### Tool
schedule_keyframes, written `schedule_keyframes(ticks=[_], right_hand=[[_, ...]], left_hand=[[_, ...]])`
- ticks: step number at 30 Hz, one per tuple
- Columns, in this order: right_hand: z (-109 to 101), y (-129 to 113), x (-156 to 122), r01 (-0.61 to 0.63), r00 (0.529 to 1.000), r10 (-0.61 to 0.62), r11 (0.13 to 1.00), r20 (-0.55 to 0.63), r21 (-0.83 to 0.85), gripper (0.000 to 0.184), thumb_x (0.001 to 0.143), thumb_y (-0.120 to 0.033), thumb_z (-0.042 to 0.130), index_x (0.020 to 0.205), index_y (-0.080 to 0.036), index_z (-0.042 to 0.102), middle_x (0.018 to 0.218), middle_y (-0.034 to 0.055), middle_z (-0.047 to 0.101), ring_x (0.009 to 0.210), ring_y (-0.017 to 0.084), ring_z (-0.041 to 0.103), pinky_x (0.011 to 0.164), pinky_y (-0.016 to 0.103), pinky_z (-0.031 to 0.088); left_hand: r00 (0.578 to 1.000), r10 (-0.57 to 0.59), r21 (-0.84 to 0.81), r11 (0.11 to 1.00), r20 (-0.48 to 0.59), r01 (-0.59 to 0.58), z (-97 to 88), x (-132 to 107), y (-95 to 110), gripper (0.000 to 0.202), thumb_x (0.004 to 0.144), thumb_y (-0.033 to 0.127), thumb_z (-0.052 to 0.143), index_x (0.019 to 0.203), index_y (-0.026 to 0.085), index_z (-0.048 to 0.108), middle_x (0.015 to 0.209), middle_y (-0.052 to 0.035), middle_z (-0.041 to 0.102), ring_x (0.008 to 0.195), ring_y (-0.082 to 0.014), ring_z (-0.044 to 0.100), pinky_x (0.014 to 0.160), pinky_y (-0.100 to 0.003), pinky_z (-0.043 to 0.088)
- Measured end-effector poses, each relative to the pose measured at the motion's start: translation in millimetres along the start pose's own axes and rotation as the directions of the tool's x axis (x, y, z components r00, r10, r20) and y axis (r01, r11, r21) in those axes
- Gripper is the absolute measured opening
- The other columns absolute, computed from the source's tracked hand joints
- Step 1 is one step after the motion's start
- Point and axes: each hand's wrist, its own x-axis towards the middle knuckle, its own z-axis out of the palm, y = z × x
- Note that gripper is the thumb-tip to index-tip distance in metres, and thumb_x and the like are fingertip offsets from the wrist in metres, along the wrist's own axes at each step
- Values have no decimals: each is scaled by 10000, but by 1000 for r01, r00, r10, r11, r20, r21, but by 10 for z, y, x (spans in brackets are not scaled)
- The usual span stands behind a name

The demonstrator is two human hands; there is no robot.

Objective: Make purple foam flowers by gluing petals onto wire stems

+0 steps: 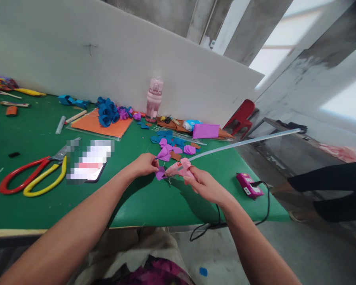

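My right hand (204,183) is wrapped round the handle of a pink hot glue gun (179,168). Out of the gun's back end sticks a long clear glue stick (243,143). Its nozzle points left, close to a small purple petal-like piece (160,173). That piece is pinched at the fingertips of my left hand (142,164), low over the green table (142,206). Just beyond my hands lie loose purple pieces (165,151) and blue pieces (163,137), with a few brown ones among them. A fine strand hangs beneath the nozzle.
At left lie large scissors (38,176) with red and yellow handles, beside a phone (96,174). Blue flowers (106,111) rest on an orange sheet (99,126). A pink bottle (153,101) stands behind. Rightward is a magenta power box (249,185) with a black cable (268,202). Another person's legs (329,186) show.
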Motion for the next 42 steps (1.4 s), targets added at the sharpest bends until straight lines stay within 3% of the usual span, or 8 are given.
schedule_keyframes(ticks=[33, 42], right_hand=[[-61, 14, 5, -13, 1000, 13, 1000, -1, -8, 202, 875, -313, 394, 867, -159, 525, 703, 33, 589, 641, 147, 517, 576, 244, 360], [-74, -19, -10, -16, 1000, 16, 999, -7, -30, 222, 881, -314, 384, 927, -145, 520, 808, 62, 625, 660, 148, 526, 610, 255, 368]], left_hand=[[1000, -21, -12, 1000, 8, 21, -22, -21, 38, 113, 614, 214, 560, 665, 141, 629, 657, -23, 660, 655, -164, 583, 566, -230, 358], [1000, -20, -8, 1000, 7, 20, -18, -16, 33, 96, 618, 207, 564, 659, 142, 622, 650, -19, 655, 652, -161, 581, 564, -228, 353]])
